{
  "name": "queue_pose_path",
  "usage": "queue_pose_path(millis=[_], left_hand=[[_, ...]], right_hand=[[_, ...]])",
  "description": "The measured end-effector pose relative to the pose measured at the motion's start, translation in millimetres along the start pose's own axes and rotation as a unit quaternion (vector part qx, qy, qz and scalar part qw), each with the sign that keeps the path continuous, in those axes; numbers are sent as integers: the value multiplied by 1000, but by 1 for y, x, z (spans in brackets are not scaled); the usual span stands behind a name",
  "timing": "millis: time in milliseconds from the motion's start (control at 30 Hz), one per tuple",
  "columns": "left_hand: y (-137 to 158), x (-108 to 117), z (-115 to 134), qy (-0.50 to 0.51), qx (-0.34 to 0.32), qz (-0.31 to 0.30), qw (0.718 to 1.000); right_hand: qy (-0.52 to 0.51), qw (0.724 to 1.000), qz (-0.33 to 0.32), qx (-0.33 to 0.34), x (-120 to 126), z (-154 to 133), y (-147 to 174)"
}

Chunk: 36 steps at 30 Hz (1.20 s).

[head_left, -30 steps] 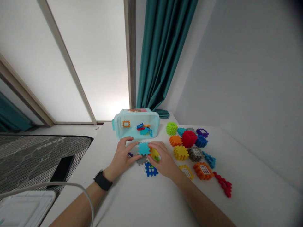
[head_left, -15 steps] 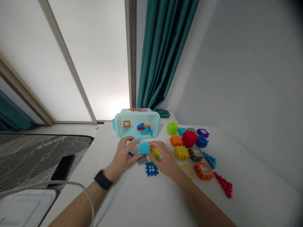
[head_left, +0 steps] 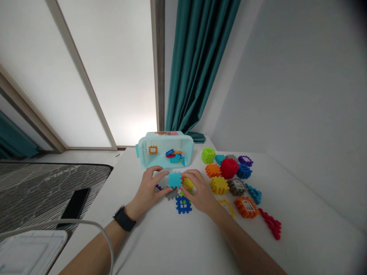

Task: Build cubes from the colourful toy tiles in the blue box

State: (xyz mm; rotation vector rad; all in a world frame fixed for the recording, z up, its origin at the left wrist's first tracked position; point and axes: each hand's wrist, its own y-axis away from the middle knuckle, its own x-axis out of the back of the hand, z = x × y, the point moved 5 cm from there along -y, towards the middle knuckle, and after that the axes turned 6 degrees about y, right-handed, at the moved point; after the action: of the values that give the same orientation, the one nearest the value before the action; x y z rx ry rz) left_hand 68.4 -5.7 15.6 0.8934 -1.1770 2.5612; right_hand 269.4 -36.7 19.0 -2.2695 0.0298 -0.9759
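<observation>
Between my two hands is a light blue notched building block (head_left: 174, 180). My left hand (head_left: 149, 187) grips its left side with thumb and fingers. On the right side, my right hand (head_left: 200, 193) closes its thumb and fingers on the same block, where an orange edge shows. A yellow block (head_left: 188, 184) lies by the right fingers, partly covered by them. Below the held block are a grey piece (head_left: 172, 194) and a dark blue window piece (head_left: 183, 205). A purple piece (head_left: 158, 187) is mostly hidden behind my left hand.
A pale turquoise bin (head_left: 146, 162) with several pieces inside stands behind my hands. Several blocks, among them a red one (head_left: 229, 168) and an orange window block (head_left: 246, 207), spread over the white table's right side. A cable (head_left: 100, 227) crosses my left forearm.
</observation>
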Motion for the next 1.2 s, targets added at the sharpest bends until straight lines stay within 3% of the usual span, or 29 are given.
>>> queue_pose_path(millis=[233, 467, 533, 633, 800, 967, 1200], left_hand=[[0, -1, -1, 15, 2, 0, 1000], [-3, -6, 4, 151, 63, -62, 985], [-4, -9, 5, 188, 77, -75, 976], [-5, -12, 2, 223, 106, -72, 966], [-5, -14, -6, 296, 171, -50, 938], [-3, -16, -7, 344, 217, -49, 912], [0, -20, -11, 358, 241, -56, 900]], right_hand=[[8, 1000, 3, 6, 1, -2, -1], [23, 998, 24, 60, 6, -6, 0], [-1, 999, 25, 34, 5, -6, -2], [-57, 996, 19, -63, -1, 1, -2], [-220, 951, -18, -215, -22, 13, 3], [-321, 907, -23, -272, -28, 13, 5], [-329, 898, -27, -292, -26, 12, 5]])
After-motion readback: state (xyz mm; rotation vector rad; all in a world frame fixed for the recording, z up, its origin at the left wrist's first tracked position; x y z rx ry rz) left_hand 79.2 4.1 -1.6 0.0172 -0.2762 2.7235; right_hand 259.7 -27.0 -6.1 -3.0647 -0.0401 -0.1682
